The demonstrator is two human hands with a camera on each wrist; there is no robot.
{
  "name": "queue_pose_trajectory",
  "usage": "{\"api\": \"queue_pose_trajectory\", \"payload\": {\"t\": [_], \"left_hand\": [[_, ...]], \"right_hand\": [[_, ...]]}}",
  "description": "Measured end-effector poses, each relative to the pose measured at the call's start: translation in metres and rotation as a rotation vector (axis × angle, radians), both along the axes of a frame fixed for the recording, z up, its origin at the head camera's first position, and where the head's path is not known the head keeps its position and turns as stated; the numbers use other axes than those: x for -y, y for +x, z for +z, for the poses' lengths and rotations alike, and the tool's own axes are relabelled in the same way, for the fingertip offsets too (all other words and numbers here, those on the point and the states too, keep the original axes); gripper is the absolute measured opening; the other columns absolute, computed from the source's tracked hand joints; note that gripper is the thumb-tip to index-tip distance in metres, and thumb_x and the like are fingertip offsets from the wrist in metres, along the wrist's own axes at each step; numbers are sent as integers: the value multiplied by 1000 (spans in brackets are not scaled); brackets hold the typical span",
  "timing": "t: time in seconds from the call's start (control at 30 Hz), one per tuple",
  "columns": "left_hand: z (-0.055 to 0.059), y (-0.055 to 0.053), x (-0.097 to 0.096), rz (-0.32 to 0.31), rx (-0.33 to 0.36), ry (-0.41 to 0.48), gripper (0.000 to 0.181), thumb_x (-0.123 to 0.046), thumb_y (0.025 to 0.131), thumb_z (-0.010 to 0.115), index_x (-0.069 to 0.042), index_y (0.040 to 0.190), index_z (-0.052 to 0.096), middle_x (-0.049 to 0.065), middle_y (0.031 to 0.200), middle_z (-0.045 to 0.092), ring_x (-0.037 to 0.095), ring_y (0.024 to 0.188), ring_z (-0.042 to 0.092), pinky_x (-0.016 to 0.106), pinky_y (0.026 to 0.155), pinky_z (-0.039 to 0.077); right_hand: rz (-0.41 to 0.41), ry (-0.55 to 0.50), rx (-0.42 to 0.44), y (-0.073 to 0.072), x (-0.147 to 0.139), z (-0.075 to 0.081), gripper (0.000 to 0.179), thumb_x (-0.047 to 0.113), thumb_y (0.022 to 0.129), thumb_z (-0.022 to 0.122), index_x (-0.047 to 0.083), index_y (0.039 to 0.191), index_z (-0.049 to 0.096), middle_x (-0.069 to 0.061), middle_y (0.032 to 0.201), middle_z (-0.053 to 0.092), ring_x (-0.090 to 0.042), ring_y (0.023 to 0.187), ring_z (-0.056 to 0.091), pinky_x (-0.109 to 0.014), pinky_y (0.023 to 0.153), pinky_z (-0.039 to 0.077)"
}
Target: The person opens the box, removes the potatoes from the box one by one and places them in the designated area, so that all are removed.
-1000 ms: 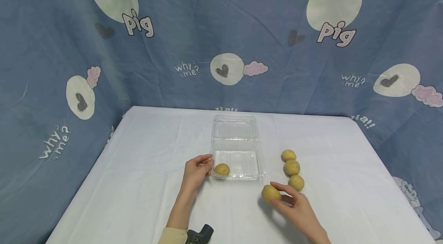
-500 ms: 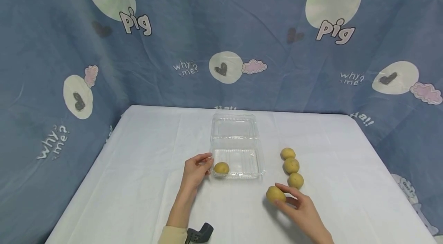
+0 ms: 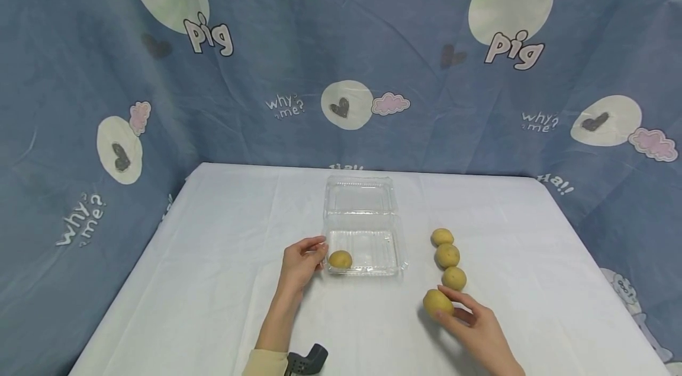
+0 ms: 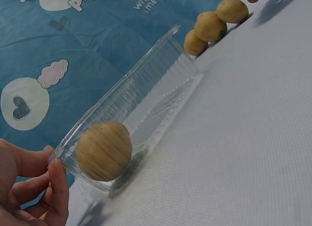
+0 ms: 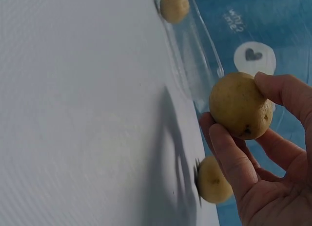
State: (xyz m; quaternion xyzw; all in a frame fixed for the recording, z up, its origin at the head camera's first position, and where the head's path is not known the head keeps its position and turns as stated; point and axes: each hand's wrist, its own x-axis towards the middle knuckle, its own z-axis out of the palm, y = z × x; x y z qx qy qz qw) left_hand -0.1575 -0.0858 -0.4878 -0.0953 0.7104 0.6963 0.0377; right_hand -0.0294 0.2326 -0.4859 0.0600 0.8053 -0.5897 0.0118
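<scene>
One held potato (image 3: pixel 437 303) spreads the right grip (image 3: pixel 478 328); the left grip (image 3: pixel 299 264) pinches a container (image 3: pixel 373 251).

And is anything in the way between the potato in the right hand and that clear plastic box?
Nothing visible blocks it: between the held potato and the clear box lies only white cloth. The lid is folded back, so just the near wall would need clearing. The three loose potatoes lie right of that path.
</scene>
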Motion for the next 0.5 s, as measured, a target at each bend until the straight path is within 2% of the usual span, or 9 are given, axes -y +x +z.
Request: {"api": "queue_pose_trajectory", "payload": {"t": [0.2, 0.5], "left_hand": [[-2, -1, 0, 2, 3, 0, 30, -7, 91, 69, 7, 117, 65, 10, 96, 60, 11, 67, 55, 23, 57, 52], [-2, -1, -1, 13, 6, -14, 28, -7, 91, 69, 5, 116, 66, 11, 97, 60, 13, 70, 56, 22, 58, 53]], "right_hand": [[-30, 24, 69, 1, -6, 3, 53, 26, 86, 77, 11, 133, 60, -12, 137, 53, -27, 111, 62, -22, 84, 51], [-68, 71, 96, 0, -15, 9, 57, 27, 87, 76, 5, 136, 56, -17, 139, 51, -24, 109, 64, -21, 81, 51]]}}
